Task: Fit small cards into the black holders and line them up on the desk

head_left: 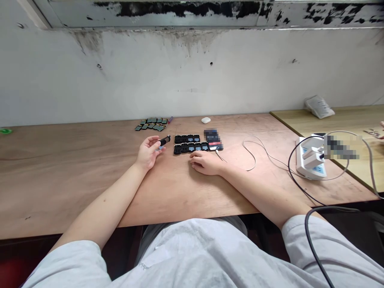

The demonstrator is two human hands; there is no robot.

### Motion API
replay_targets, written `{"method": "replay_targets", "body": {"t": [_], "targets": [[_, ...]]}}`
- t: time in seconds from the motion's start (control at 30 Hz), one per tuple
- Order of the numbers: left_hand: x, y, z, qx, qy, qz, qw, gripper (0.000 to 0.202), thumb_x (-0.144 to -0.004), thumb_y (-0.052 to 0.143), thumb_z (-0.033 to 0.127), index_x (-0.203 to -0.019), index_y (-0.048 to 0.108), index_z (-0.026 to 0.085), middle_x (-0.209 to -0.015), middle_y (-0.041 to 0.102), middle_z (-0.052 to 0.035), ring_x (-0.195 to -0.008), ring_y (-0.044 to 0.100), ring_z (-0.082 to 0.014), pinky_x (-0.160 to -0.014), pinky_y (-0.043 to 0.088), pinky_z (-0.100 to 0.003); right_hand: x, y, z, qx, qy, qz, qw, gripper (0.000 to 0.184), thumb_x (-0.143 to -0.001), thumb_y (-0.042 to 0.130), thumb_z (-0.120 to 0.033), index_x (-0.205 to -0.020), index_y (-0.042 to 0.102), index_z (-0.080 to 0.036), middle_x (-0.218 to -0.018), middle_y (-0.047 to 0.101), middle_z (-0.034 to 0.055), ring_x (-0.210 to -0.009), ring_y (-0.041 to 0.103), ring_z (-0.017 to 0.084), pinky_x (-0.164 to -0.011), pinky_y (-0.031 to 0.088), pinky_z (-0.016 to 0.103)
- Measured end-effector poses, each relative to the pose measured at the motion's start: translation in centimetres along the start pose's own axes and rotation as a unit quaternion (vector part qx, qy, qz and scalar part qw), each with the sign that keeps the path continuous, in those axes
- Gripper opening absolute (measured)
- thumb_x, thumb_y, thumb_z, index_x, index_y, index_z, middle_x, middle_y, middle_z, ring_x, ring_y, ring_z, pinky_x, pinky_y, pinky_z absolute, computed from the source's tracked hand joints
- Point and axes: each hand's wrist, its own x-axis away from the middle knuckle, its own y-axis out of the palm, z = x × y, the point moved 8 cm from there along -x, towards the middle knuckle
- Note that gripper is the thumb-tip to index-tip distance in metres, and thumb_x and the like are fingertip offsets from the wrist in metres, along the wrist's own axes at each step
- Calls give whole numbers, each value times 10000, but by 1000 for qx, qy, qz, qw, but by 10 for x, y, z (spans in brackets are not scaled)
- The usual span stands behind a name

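Note:
My left hand rests on the wooden table with its fingers curled round a small black pen-like tool; the tool's tip points right, towards two rows of small black holders. Several of these holders carry blue-grey inserts. My right hand lies palm down on the table just in front of the holders, fingers loosely together, holding nothing that I can see. A thin metal piece, perhaps tweezers, lies beside its wrist. A group of several greenish chips lies further back.
A small dark device with a red stripe sits right of the holders. A white earbud case lies near the wall. A white cable and a black cable lead to a white power strip at the right. Another person's hand shows at the right edge.

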Motion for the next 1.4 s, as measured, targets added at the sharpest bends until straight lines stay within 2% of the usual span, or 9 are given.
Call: {"method": "replay_targets", "body": {"t": [0.27, 0.43, 0.5, 0.6, 0.67, 0.77, 1.07, 1.27, 1.4], "targets": [[-2, -1, 0, 66, -18, -17, 998, 392, -709, 932, 290, -979, 651, 243, -1028, 735, -30, -1046, 727, -262, -873, 645, -523, 0, -1, -1, -3, 0, 3, 1000, 181, -978, 607, -186, -1102, 739, -191, -1256, 685, 132, -1087, 669, 248, -928, 561, 373], [-1, -4, 2, -119, 63, 4, 991, 328, -759, 867, 409, -957, 684, 222, -967, 725, -44, -866, 707, -225, -874, 614, -497, -1, -1, -1, -4, 0, 6, 1000, 178, -965, 621, -176, -1089, 747, -201, -1253, 687, 128, -1077, 668, 245, -923, 562, 373], [5, 4, 12, -280, 150, 5, 948, 221, -827, 797, 399, -928, 717, 220, -953, 733, -68, -938, 681, -260, -956, 558, -523, -1, -1, 0, -4, 2, 7, 1000, 174, -970, 623, -184, -1090, 748, -201, -1251, 689, 126, -1077, 669, 245, -924, 562, 374], [14, 27, 25, -484, 272, -7, 831, 103, -922, 677, 314, -905, 743, 237, -993, 760, -93, -1162, 595, -328, -1093, 411, -571, -1, -1, 0, -5, -2, 5, 1000, 172, -977, 622, -186, -1090, 750, -196, -1239, 694, 128, -1082, 669, 246, -936, 561, 377], [11, 39, 22, -558, 289, -30, 777, 135, -948, 613, 256, -910, 740, 235, -1007, 772, -101, -1200, 564, -343, -1095, 361, -575, -2, -1, -1, -5, -3, 1, 1000, 171, -978, 620, -181, -1087, 751, -189, -1229, 699, 129, -1080, 670, 247, -941, 560, 380], [-8, 48, 7, -610, 260, -73, 745, 193, -951, 546, 208, -913, 735, 218, -1024, 777, -128, -1144, 579, -349, -1043, 358, -569, -2, -2, -1, -3, 1, -6, 1000, 169, -979, 621, -176, -1084, 752, -182, -1211, 705, 125, -1074, 673, 247, -946, 557, 381], [-34, 58, -18, -590, 227, -137, 763, 247, -905, 546, 242, -997, 776, 235, -1056, 754, -156, -1167, 551, -390, -1032, 396, -593, -3, -1, -2, 0, 10, -20, 1000, 177, -989, 607, -192, -1088, 754, -196, -1205, 716, 118, -1077, 665, 249, -961, 547, 388], [-28, 46, -12, -629, 203, -36, 749, 259, -911, 625, 382, -1048, 776, 223, -1227, 684, -210, -1288, 446, -474, -1089, 292, -708, -2, -1, -1, -11, 10, -16, 1000, 172, -998, 598, -202, -1073, 752, -187, -1177, 720, 118, -1082, 659, 251, -967, 544, 391], [-33, 44, -22, -631, 168, -54, 755, 298, -919, 631, 477, -1023, 774, 237, -1139, 708, -200, -1263, 447, -477, -1096, 263, -739, -2, -1, -2, -8, 12, -20, 1000, 171, -1003, 593, -208, -1061, 751, -183, -1159, 723, 116, -1065, 655, 250, -958, 542, 389]]}}
